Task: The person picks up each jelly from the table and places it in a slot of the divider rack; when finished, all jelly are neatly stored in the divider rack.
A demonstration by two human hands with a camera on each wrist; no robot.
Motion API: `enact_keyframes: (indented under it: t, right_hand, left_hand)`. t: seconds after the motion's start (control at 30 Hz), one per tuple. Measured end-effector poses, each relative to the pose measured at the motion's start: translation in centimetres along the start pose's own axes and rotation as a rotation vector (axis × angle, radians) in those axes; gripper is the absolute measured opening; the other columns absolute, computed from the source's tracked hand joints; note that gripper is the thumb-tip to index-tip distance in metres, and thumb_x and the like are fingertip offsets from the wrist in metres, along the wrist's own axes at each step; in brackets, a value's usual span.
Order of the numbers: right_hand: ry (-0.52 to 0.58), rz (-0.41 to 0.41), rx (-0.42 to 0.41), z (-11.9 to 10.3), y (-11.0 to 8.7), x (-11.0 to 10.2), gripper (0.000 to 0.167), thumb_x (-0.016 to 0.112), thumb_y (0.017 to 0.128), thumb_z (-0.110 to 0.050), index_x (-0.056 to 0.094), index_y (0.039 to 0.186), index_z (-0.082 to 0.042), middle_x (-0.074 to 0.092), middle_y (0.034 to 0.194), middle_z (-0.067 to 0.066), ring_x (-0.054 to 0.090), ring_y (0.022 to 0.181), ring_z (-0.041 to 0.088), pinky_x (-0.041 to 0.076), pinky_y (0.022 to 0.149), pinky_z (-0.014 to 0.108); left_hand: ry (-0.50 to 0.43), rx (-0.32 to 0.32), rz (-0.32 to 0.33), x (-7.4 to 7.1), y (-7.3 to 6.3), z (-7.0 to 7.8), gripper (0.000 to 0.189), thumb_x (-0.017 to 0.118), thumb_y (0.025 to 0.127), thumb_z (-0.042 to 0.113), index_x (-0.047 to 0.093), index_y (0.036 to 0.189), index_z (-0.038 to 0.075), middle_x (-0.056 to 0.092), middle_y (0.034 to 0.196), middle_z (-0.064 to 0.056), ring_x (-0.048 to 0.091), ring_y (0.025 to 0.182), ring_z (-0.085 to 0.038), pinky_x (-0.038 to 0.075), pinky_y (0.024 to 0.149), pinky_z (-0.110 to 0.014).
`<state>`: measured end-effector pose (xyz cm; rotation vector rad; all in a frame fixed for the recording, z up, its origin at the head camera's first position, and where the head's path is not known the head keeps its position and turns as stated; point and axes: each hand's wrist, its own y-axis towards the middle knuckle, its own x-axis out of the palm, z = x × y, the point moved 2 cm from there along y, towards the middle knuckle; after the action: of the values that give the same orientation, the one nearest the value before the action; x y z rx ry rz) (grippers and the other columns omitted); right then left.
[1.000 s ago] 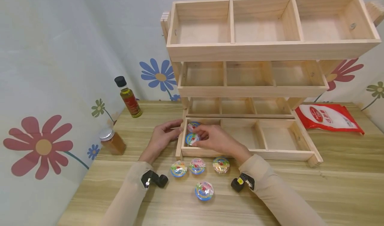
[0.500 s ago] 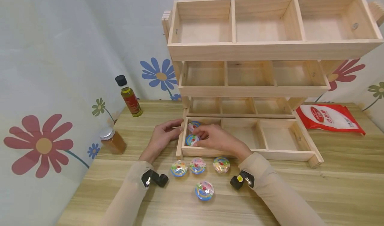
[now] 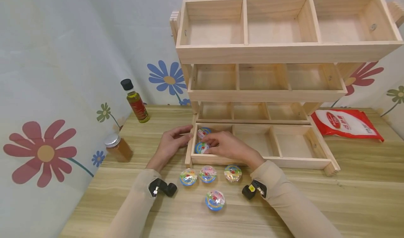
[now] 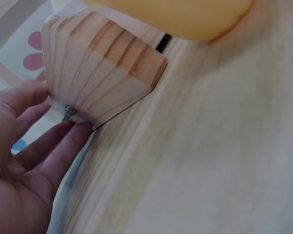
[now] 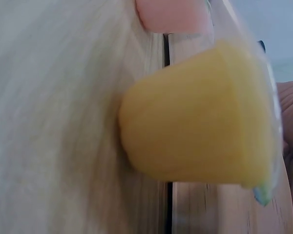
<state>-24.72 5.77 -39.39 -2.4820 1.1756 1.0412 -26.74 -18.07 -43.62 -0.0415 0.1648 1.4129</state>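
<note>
My right hand (image 3: 228, 146) reaches into the left compartment of the wooden rack's bottom tray (image 3: 258, 162). Its thumb and fingers pinch the right edge of the nearer jelly cup (image 3: 200, 147). Behind it in the same compartment sits another jelly cup (image 3: 202, 132), partly covered by the fingers. My left hand (image 3: 170, 145) touches the tray's left side with extended fingers. In the left wrist view its fingertips (image 4: 83, 130) rest at the edge of the rack's wooden end piece (image 4: 105, 63). A yellow jelly cup (image 5: 190, 119) fills the right wrist view, on the table outside the tray.
Several jelly cups (image 3: 215, 200) stand on the table before the tray. An oil bottle (image 3: 137, 106) and a lidded spice jar (image 3: 119, 148) stand left. A red-and-white bag (image 3: 350, 124) lies right of the rack. Upper trays (image 3: 288, 53) overhang the back.
The nearer jelly cup in the tray has shifted very slightly toward the front with the right fingertips. The left hand stays in place.
</note>
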Motion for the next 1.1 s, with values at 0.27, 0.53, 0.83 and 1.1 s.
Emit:
enact_keyframes:
  t: [0.27, 0.53, 0.83, 1.1]
  right_hand:
    - [0.012, -0.003, 0.013, -0.11, -0.02, 0.09, 0.035, 0.076, 0.101, -0.012, 0.07, 0.134, -0.001, 0.076, 0.112, 0.006, 0.072, 0.105, 0.018, 0.06, 0.095, 0.032]
    - [0.012, 0.005, 0.017, -0.15, -0.29, 0.24, 0.038, 0.076, 0.102, -0.022, 0.071, 0.135, -0.004, 0.077, 0.112, 0.002, 0.071, 0.105, 0.016, 0.06, 0.094, 0.033]
    - [0.033, 0.03, 0.022, -0.51, -0.52, -0.16, 0.038, 0.076, 0.102, -0.023, 0.071, 0.134, -0.002, 0.077, 0.112, 0.004, 0.072, 0.106, 0.018, 0.06, 0.097, 0.036]
    - [0.069, 0.031, 0.022, -0.4, -0.97, -0.44, 0.04, 0.075, 0.102, -0.023, 0.07, 0.136, -0.003, 0.076, 0.118, 0.007, 0.071, 0.111, 0.02, 0.059, 0.101, 0.039]
  left_hand:
    - [-0.004, 0.002, -0.005, -0.12, -0.15, 0.15, 0.041, 0.075, 0.101, 0.013, 0.067, 0.139, -0.001, 0.067, 0.135, -0.023, 0.072, 0.11, -0.022, 0.064, 0.09, -0.031]
    - [0.004, 0.004, -0.01, -0.1, -0.13, -0.04, 0.041, 0.075, 0.101, 0.014, 0.068, 0.139, 0.0, 0.067, 0.136, -0.021, 0.072, 0.112, -0.023, 0.064, 0.09, -0.033]
    - [-0.009, -0.004, -0.009, -0.21, -0.13, 0.03, 0.041, 0.075, 0.101, 0.014, 0.068, 0.139, 0.001, 0.068, 0.136, -0.021, 0.072, 0.113, -0.024, 0.064, 0.09, -0.033]
    - [-0.001, -0.012, -0.013, -0.15, -0.12, 0.05, 0.041, 0.075, 0.102, 0.016, 0.068, 0.14, 0.002, 0.067, 0.137, -0.019, 0.071, 0.114, -0.025, 0.064, 0.09, -0.033]
